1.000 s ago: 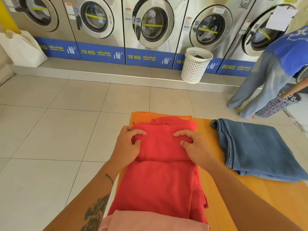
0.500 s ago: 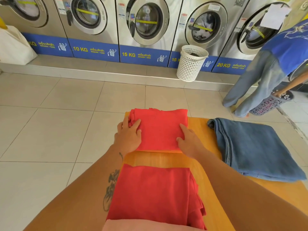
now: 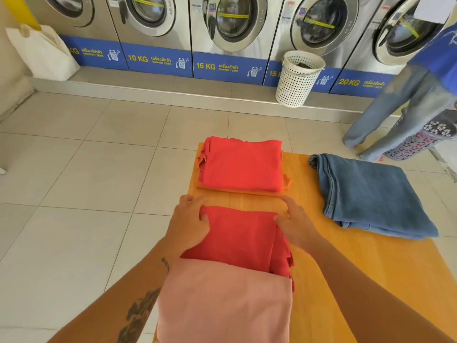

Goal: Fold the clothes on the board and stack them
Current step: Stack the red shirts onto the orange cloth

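Observation:
On the far end of the orange board point(image 3: 309, 243) lies a folded red garment point(image 3: 243, 164) atop an orange one. Nearer to me a second red garment point(image 3: 241, 237) lies folded, with a pink cloth point(image 3: 222, 300) covering its near part. My left hand point(image 3: 189, 222) rests on that red garment's far left corner, thumb on the cloth. My right hand point(image 3: 295, 225) holds its far right corner, fingers curled at the edge. Folded blue jeans point(image 3: 366, 194) lie on the board's right side.
Washing machines line the far wall, with a white perforated basket point(image 3: 298, 79) in front of them. A person in jeans point(image 3: 400, 107) stands at the right beside a patterned laundry basket point(image 3: 425, 137). A white bag point(image 3: 43, 52) leans at the far left. Tiled floor surrounds the board.
My hands set the folded red garment on the far stack, let it go, and drew back to the far corners of the nearer red garment.

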`<action>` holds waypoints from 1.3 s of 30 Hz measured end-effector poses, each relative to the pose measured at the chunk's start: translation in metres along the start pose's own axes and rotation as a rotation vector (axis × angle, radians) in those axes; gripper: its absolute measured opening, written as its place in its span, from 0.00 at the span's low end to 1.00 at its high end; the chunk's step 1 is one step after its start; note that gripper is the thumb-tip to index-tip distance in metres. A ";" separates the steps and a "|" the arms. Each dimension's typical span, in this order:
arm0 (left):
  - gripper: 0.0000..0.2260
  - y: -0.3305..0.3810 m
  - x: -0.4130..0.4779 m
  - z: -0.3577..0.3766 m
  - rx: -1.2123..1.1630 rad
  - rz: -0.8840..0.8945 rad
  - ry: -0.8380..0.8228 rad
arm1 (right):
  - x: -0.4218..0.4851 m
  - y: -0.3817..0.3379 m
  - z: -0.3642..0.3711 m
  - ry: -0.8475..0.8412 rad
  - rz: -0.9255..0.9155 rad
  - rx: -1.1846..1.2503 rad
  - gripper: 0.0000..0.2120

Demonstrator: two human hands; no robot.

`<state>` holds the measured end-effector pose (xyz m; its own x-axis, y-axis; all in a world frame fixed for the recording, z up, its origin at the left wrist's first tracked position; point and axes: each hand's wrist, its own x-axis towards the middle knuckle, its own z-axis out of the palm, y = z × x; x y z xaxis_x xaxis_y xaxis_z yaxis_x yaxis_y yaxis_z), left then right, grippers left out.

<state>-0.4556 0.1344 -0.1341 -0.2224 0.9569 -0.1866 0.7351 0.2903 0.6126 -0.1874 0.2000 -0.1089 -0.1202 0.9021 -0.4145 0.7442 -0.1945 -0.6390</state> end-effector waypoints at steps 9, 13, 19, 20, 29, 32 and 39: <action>0.29 0.021 -0.036 -0.009 -0.137 -0.146 -0.149 | -0.055 -0.003 0.034 -0.073 0.173 0.416 0.38; 0.27 0.030 -0.043 -0.014 -0.266 -0.018 0.006 | -0.061 -0.011 0.037 0.037 0.049 0.400 0.37; 0.26 0.029 -0.042 -0.001 -0.255 0.044 -0.049 | -0.051 0.000 0.007 0.055 -0.018 0.398 0.43; 0.26 0.025 -0.043 0.003 -0.193 0.021 -0.122 | -0.052 0.004 0.007 0.020 -0.031 0.366 0.44; 0.20 0.027 -0.036 -0.011 -0.310 0.056 -0.098 | -0.055 -0.006 0.023 0.080 -0.067 0.254 0.30; 0.20 0.034 -0.035 -0.020 -0.391 0.131 -0.026 | -0.053 -0.022 0.001 0.064 -0.144 0.249 0.29; 0.20 0.060 -0.005 -0.051 -0.478 0.302 0.184 | -0.029 -0.075 -0.067 0.062 -0.262 0.334 0.27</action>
<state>-0.4431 0.1467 -0.0577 -0.1871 0.9693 0.1593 0.4223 -0.0671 0.9040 -0.1961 0.2142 -0.0058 -0.2297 0.9571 -0.1768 0.4389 -0.0603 -0.8965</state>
